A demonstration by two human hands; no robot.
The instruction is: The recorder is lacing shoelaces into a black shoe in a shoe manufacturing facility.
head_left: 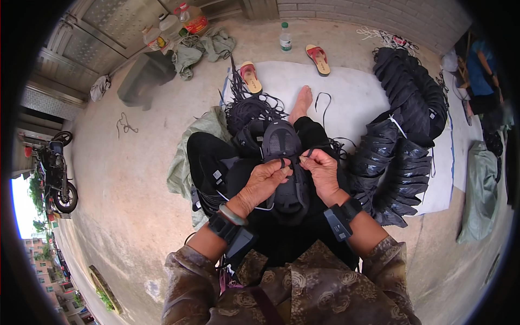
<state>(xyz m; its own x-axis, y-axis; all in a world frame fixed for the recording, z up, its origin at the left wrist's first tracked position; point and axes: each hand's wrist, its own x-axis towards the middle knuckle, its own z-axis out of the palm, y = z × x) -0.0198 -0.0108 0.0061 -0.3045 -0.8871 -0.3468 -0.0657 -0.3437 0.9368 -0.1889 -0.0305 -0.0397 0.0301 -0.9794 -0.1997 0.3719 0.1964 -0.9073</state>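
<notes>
A black shoe upper (281,142) lies across my lap, its rounded end pointing away from me. Over its middle, my left hand (262,183) is closed in a pinch on a black shoelace (283,162). Close by on the right, my right hand (325,174) also pinches dark lace between thumb and fingers. The lace between the two hands is hard to make out against the black upper. Beyond the upper, a tangled heap of black laces (250,112) sits by my leg. More black uppers (208,154) rest to the left of my lap.
Strung rows of stacked black uppers (387,168) curve along the right on a white sheet (355,86). Red sandals (318,58) and a green-capped bottle (285,38) stand ahead. Plastic jugs (190,19) are at the far left, a motorcycle (57,176) farther left, a grey-green sack (481,189) at right.
</notes>
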